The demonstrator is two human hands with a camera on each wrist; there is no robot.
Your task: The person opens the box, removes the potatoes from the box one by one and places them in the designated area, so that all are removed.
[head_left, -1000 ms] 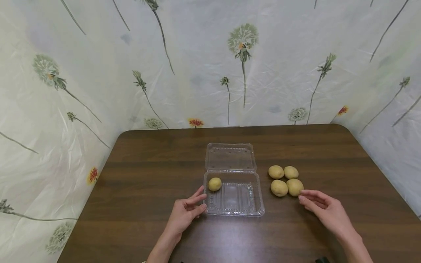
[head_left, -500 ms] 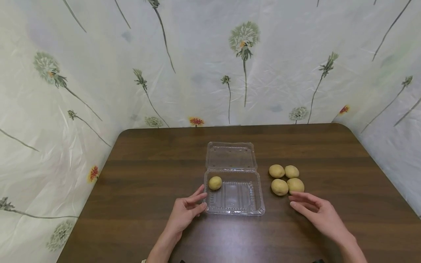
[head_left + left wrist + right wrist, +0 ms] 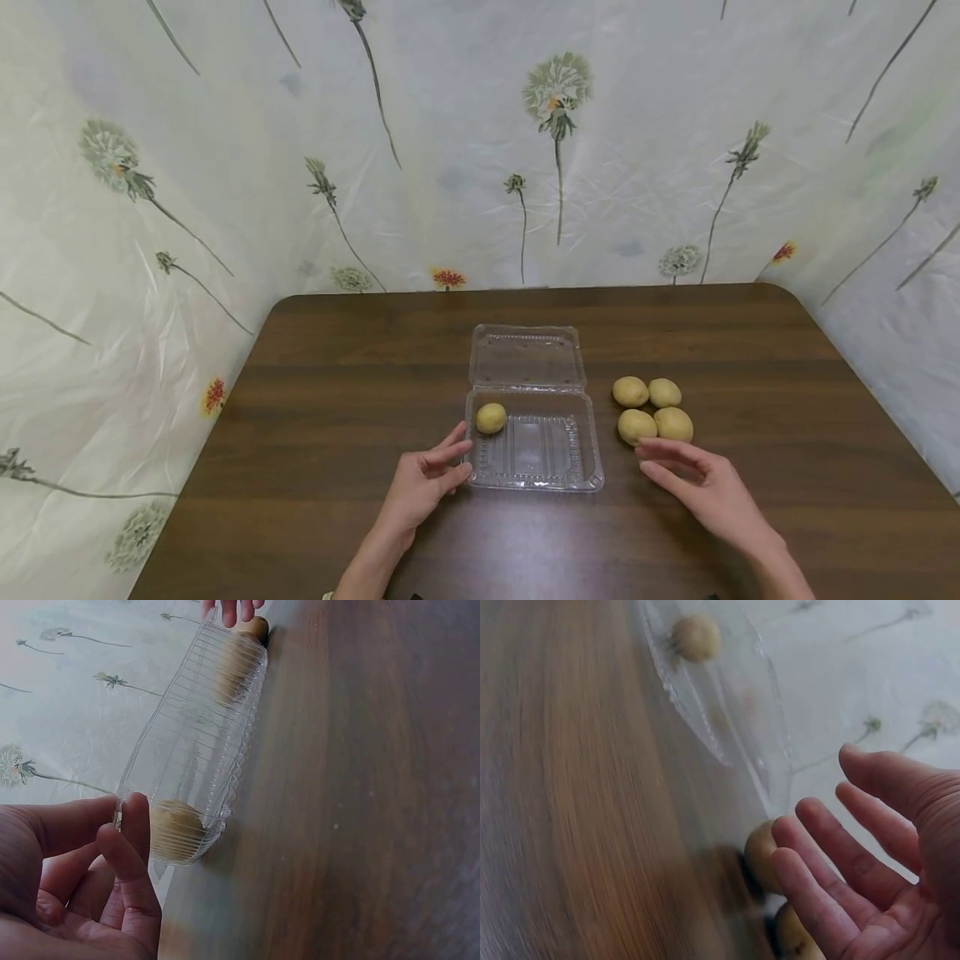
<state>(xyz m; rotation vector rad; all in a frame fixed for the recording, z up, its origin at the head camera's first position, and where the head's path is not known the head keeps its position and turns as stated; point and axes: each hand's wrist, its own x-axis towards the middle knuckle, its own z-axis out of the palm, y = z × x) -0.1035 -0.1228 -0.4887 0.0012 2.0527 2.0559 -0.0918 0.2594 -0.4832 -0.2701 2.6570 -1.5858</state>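
Note:
A clear plastic clamshell box [image 3: 534,483] lies with its lid folded back on the wooden table. One potato [image 3: 491,418] sits in the box's back left corner. My left hand [image 3: 422,492] pinches the rim at the box's left side between thumb and fingers, as the left wrist view [image 3: 124,877] also shows. Right of the box, several potatoes [image 3: 637,427] lie grouped close together. My right hand [image 3: 697,492] hovers just in front of them, its fingers spread and holding nothing. In the right wrist view two potatoes [image 3: 761,855] show partly behind its fingers.
The dark wooden table [image 3: 337,417] has rounded back corners. Behind it and along both sides hangs a pale sheet [image 3: 450,108] printed with dandelions. The lid [image 3: 527,357] lies flat on the table behind the box.
My right hand has moved left along the front of the grouped potatoes, from the right one toward the left one. The left hand, box and potatoes have stayed put.

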